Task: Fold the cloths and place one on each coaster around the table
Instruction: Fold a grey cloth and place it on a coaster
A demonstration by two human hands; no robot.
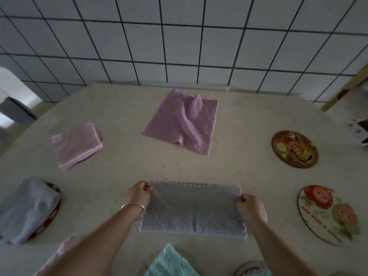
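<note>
A grey-lilac cloth point(193, 212) lies folded in half on the table in front of me. My left hand point(139, 193) pinches its far left corner and my right hand point(250, 206) pinches its far right corner. A purple cloth point(183, 122) lies unfolded and rumpled at the back. A folded pink cloth point(76, 145) covers a coaster at the left, and a light blue cloth point(27, 208) sits on a red coaster point(52, 212). Two cartoon coasters, one brown point(294, 149) and one white point(330, 215), lie bare on the right.
A teal cloth point(171, 262) and another pink cloth point(65, 249) lie at the near edge, with a further coaster point(251, 268) partly in view. The beige tablecloth point(119, 172) meets a tiled wall point(179, 46) behind. A box point(358, 132) stands at the far right.
</note>
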